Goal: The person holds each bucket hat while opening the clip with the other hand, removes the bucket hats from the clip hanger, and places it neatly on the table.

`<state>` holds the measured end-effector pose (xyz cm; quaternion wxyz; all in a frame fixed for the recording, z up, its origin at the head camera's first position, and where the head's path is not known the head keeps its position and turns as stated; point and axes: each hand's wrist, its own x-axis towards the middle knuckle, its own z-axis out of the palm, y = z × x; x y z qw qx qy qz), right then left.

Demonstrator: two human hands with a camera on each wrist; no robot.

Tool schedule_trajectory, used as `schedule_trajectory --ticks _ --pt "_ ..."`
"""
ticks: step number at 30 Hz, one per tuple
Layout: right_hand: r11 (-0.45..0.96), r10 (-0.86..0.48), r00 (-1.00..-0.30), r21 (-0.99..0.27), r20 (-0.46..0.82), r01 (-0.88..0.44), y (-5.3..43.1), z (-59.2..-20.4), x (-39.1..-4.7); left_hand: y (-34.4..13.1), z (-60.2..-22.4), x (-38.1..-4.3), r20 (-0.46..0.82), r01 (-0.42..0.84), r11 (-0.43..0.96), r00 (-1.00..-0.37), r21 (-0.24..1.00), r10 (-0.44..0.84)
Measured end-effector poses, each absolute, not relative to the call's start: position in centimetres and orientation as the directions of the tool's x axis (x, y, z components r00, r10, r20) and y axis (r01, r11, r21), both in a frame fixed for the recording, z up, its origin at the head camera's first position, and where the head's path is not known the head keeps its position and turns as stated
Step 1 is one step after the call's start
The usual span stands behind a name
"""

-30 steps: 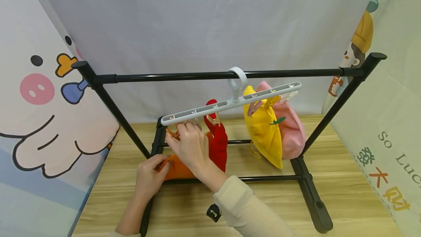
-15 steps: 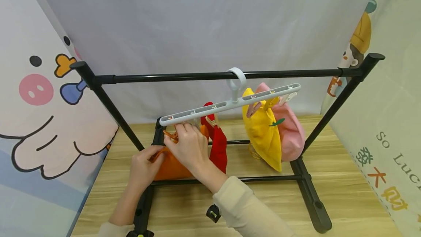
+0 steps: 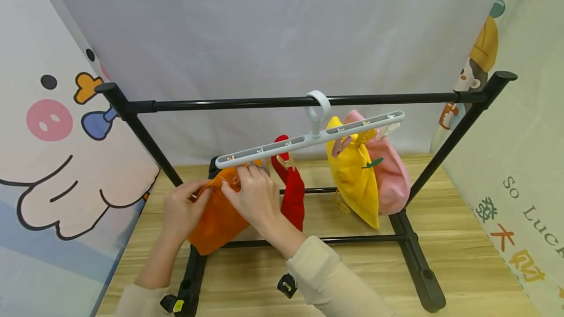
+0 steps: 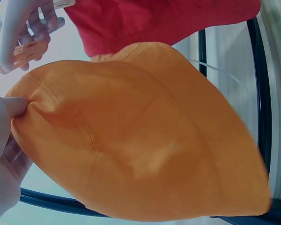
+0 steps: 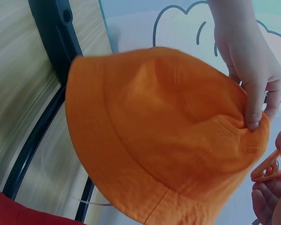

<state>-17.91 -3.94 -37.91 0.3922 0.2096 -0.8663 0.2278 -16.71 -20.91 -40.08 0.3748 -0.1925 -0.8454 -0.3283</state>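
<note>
My left hand (image 3: 182, 214) pinches the top of an orange bucket hat (image 3: 216, 224), which hangs crown up with its brim towards the table. In the right wrist view, the thumb of that hand presses into a fold of the hat's crown (image 5: 178, 117). My right hand (image 3: 255, 199) is just under the left end of a white clip hanger (image 3: 315, 133) and holds an orange clothespin (image 5: 268, 171). The hat's top is close beside this clothespin. Right of my right hand, a red cloth item (image 3: 294, 199) hangs from a beige clothespin (image 3: 286, 162).
The hanger hooks over the top bar (image 3: 229, 103) of a black rack and tilts down to the left. A yellow hat (image 3: 354, 185) and a pink hat (image 3: 392, 180) hang from its right half. The rack's lower bars cross above the wooden table (image 3: 352, 278).
My left hand has risen and moved left, lifting the orange hat from low behind my right hand up towards the hanger's left end. My right hand has stayed at the clothespin.
</note>
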Motion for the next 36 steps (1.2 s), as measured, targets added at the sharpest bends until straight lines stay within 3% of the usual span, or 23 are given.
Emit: schedule_trajectory --ticks 10,18,36 --pt "0.81 -0.194 -0.613 -0.228 0.766 -0.541 -3.9 -37.9 -17.9 -21.7 -39.9 -16.5 0.746 0.536 0.752 -0.66 0.384 0.089" --pt "0.811 -0.193 -0.607 -0.223 0.771 -0.541 -4.0 -37.8 -18.0 -22.5 -39.5 -16.0 0.699 0.502 0.748 -0.712 0.434 0.072" --pt "0.807 -0.202 -0.62 -0.23 0.758 -0.544 -4.0 -37.3 -17.9 -24.9 -38.6 -14.6 0.742 0.511 0.794 -0.66 0.328 0.118"
